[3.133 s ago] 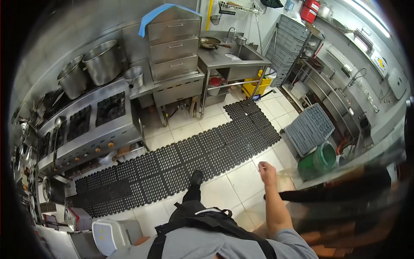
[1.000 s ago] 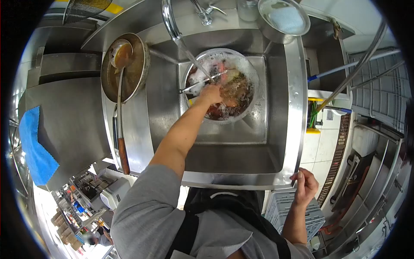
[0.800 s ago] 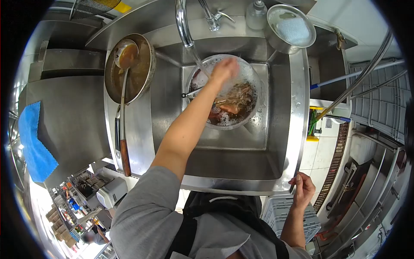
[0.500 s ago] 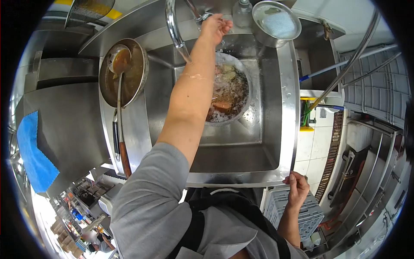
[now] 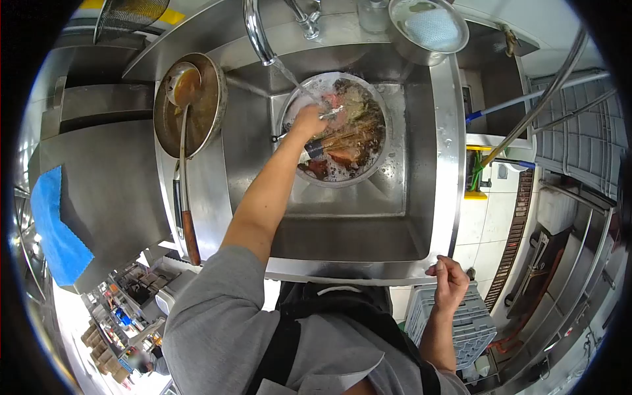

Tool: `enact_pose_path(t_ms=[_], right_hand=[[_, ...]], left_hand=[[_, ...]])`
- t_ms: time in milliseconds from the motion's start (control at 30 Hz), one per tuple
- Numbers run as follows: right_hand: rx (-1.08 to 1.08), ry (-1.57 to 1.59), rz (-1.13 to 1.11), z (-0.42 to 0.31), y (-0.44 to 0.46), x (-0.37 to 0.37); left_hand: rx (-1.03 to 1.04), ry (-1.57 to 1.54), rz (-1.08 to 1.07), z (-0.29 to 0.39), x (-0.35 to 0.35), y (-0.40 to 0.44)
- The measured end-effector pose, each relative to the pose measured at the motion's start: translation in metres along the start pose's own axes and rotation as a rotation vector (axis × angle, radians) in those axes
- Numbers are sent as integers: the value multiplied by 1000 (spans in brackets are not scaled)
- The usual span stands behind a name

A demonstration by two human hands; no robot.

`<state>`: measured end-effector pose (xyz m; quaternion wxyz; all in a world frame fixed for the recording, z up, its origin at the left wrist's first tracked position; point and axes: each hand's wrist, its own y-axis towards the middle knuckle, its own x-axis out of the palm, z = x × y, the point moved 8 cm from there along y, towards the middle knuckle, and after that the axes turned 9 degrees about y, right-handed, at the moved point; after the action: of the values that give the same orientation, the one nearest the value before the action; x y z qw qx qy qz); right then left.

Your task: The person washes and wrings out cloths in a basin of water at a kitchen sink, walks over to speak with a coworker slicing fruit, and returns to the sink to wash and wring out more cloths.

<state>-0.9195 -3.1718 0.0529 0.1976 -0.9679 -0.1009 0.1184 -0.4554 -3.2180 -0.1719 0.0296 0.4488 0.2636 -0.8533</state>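
White floor tiles (image 5: 471, 224) beside narrow drain grate (image 5: 515, 224); white wall (image 5: 520, 20) beyond.

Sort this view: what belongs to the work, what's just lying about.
Apparently in use:
- round silvery metal bowl, filled
- curved chrome faucet, running
- rectangular steel sink

Apparently lying about:
- bright blue cloth
- round brownish metal pan
- wooden-handled metal ladle
- cylindrical steel pot

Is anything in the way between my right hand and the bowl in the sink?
The sink's front rim lies between your right hand and the bowl. Above that rim, nothing visible blocks the way.
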Motion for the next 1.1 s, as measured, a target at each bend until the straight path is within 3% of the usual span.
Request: enact_pose_path(t_ms=[33,67,133,233,267,400,467,567,600,633,700,833,900,967,1000,1033,1100], right_hand=[[-35,-37,-54,-4,4,9],[-28,-42,-75,2,7,14],[-27,-76,-112,8,14,24],[17,-104,-175,3,23,50],[17,-91,-215,3,25,59],[17,-98,-324,-5,38,99],[-7,-108,-389,0,49,119],[-19,-174,-453,2,60,144],[-26,-168,-447,7,64,151],[-34,-163,-467,8,64,157],[-31,-260,-521,14,68,173],[-62,-359,-626,33,66,204],[-62,-374,-618,38,64,208],[-15,-390,-612,34,66,211],[19,-387,-612,30,72,219],[-44,-401,-599,18,82,227],[-153,-370,-549,2,113,248]], left_hand=[[-7,245,-44,-19,17,-2],[-8,239,-43,-19,22,-7],[-114,578,-156,-18,41,-33],[-303,577,-351,19,31,-76],[-276,554,-373,17,48,-83],[-193,510,-205,34,60,-97],[-254,153,-309,28,62,-92],[-281,-84,-325,20,54,-102],[-319,-410,-393,19,57,-116],[-333,-411,-375,13,51,-129],[-425,-1116,-483,37,29,-172],[-313,-1016,-290,23,-3,-217],[-298,-766,-29,2,-30,-246],[-314,-824,-28,-15,-29,-268],[-427,-653,60,-38,-29,-278],[-537,-477,147,-57,-30,-287],[-509,-506,185,-68,-23,-290]])
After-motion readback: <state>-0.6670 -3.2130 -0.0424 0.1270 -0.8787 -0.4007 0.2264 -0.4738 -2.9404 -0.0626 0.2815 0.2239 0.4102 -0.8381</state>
